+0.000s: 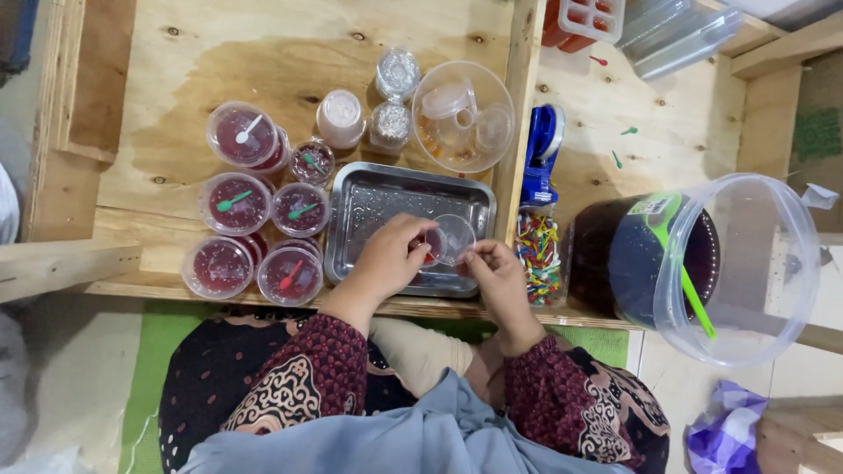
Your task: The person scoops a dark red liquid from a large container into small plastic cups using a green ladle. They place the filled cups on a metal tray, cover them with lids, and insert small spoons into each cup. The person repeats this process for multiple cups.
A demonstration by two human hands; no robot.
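Both hands meet over the metal tray (369,206) on the worktop (219,61). The left hand (386,259) and right hand (498,276) pinch a small clear lid (452,237) between curled fingers (420,230). Left of the tray stand filled red cups (235,204); beyond it, a clear bowl (463,114).

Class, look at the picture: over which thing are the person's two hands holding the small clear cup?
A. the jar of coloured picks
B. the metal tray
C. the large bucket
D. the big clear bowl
B: both the left hand and right hand hold the cup over the metal tray.
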